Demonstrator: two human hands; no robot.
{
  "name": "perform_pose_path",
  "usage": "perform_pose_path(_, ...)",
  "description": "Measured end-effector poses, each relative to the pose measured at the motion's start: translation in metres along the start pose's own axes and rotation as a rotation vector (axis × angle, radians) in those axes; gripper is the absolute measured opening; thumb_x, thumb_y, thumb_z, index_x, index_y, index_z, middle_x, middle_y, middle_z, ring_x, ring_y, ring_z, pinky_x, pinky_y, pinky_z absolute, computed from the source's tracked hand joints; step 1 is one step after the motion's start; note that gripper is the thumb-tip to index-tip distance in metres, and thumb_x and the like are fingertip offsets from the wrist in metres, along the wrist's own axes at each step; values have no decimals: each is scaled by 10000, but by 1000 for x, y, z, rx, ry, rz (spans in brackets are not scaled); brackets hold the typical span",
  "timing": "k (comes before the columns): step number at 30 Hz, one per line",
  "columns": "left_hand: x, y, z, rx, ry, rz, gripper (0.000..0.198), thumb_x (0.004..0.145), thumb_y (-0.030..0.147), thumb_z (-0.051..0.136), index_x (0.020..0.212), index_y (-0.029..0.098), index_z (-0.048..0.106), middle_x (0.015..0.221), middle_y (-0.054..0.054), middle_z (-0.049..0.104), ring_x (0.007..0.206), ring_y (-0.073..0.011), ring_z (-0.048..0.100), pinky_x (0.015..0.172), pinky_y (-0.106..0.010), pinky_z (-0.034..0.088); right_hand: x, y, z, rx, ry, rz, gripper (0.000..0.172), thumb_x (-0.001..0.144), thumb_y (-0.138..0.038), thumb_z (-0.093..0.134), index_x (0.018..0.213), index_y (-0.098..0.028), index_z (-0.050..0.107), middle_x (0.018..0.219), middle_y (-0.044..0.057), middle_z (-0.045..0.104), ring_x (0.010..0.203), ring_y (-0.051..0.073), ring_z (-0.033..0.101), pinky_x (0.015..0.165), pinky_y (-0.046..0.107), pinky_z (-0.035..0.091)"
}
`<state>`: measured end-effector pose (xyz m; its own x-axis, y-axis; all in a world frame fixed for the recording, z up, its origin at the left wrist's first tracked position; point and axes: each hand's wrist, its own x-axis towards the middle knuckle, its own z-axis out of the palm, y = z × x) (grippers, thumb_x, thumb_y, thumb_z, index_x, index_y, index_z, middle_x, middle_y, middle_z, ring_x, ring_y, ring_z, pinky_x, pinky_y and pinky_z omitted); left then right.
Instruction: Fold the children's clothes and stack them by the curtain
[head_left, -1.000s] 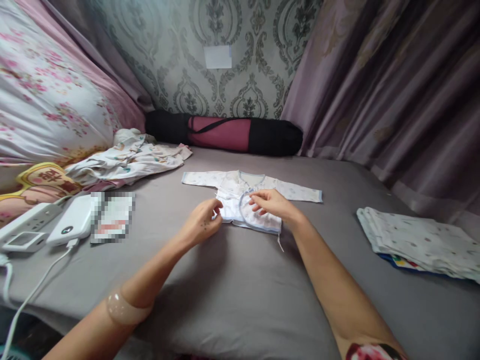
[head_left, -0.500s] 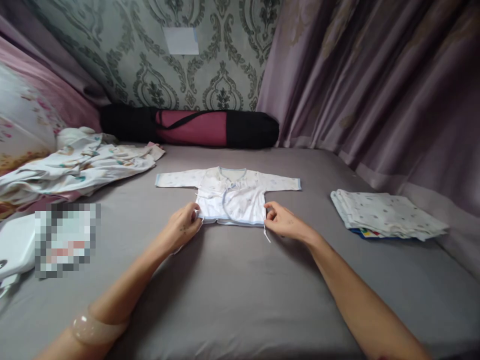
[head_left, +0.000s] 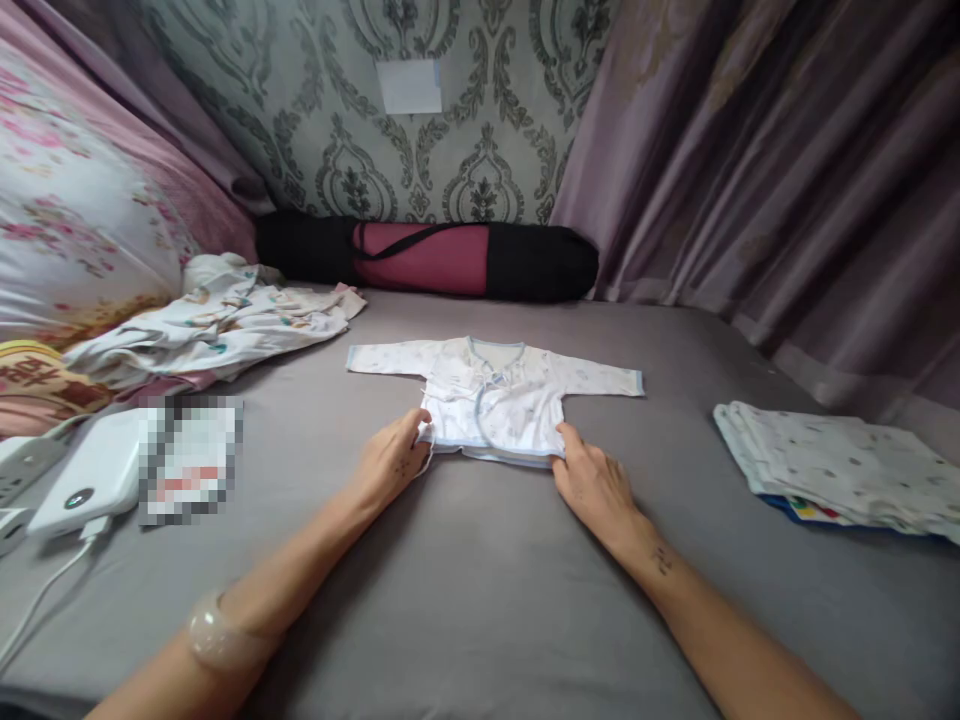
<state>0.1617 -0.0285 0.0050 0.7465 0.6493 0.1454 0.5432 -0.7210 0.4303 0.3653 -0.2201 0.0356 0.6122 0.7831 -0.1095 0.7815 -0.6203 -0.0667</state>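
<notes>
A small white baby shirt (head_left: 495, 400) with light blue trim lies flat on the grey bed sheet (head_left: 465, 580), its sleeves spread to both sides and its ties near the neckline. My left hand (head_left: 395, 452) is closed at the shirt's lower left corner, with a white tie hanging by the fingers. At the lower right corner, my right hand (head_left: 592, 475) pinches the hem, palm down.
Folded patterned cloth (head_left: 840, 465) lies at the right. Crumpled cloth (head_left: 225, 320), a white power bank (head_left: 97, 475) with a cable and a blurred packet (head_left: 195, 460) are at the left. A black and red long bag (head_left: 420, 258) rests along the wall.
The view has turned slightly left, so the scene sits farther right. My right hand has rolled palm down and closed on the shirt's corner. My left hand stays at its corner.
</notes>
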Motion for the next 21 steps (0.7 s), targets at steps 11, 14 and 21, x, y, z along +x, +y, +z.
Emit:
perform_pose_path(11, -2, -19, -16, 80, -53, 21, 238, 887, 322, 425, 1042, 262, 596, 896, -24, 647, 734, -193, 584, 666, -270, 385, -5, 8, -11, -82, -70, 9, 329, 931, -174, 409, 1245, -205, 499, 1070, 126, 683, 955, 252, 651, 678, 287, 340)
perform_pose_path(14, -3, -17, -20, 88, -80, 31, 259, 909, 332, 397, 1054, 265, 601, 975, -26, 652, 719, -182, 586, 660, -267, 386, -4, 10, -9, -93, -68, -1, 329, 934, -180, 408, 1249, -209, 501, 1062, 123, 684, 946, 255, 652, 678, 293, 340)
perform_pose_path(21, -3, -20, -25, 111, -124, 65, 287, 928, 343, 372, 1062, 245, 606, 978, -38, 634, 774, -193, 610, 700, -277, 413, -4, 18, -6, -89, -63, -51, 364, 926, -160, 398, 1265, -206, 523, 1112, 122, 680, 966, 257, 645, 702, 310, 363)
